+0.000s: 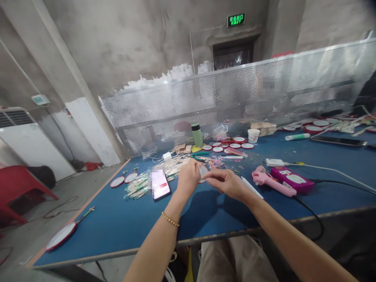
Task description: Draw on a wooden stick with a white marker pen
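Observation:
Above the blue table, my left hand is closed on the edge of a small pale round disc, whose far side is partly hidden by the fingers. My right hand pinches at the disc's right edge with thumb and forefinger. Just beyond the hands lie scattered coloured rubber bands and green-handled pliers. To the left, a lit phone rests on a pile of thin wrapped sticks. A white pen lies beside my right wrist.
A pink glue gun and a purple box with cables lie at right. Small red-rimmed round fans lie at left, others farther back. A green bottle and a paper cup stand before the perforated metal screen.

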Tool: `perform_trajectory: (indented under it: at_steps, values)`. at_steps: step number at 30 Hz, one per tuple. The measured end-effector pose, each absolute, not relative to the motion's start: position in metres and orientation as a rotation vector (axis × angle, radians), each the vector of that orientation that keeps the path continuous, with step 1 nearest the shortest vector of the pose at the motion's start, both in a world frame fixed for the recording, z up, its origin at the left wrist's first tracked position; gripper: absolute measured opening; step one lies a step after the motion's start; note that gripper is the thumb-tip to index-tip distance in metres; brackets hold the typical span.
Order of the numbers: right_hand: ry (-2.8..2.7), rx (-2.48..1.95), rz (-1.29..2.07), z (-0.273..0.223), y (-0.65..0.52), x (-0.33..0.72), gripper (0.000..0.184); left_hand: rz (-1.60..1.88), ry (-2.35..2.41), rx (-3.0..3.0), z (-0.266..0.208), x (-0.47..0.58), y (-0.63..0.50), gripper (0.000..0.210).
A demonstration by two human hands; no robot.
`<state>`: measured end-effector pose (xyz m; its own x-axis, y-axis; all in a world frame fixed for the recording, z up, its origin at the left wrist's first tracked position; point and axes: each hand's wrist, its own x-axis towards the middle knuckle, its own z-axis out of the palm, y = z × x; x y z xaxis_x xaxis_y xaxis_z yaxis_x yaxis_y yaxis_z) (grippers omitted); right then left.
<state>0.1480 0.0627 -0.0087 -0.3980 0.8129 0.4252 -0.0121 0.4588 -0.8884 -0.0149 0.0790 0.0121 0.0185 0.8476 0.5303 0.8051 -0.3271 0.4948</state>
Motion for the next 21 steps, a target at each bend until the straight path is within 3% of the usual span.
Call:
perform_trajectory:
  at_steps: [6,13,18,21]
  values:
    - [-1.684,-0.784,1.069,-0.014,0.065,0.140,0.025,1.356,1.723,1.844,0.013,-0.017,0.080,0.020]
    - [-1.594,-0.862,0.800,-0.010,0.068,0.146,0.017,1.366,1.773,1.982,0.019,-0.021,0.080,0.018]
    - [-1.611,-0.745,1.323,-0.010,0.061,0.136,0.030,1.603,1.765,1.914,0.013,-0.010,0.076,0.020]
    - [-1.544,-0.705,1.411,-0.014,0.059,0.130,0.034,1.654,1.690,1.952,0.007,-0.001,0.074,0.019]
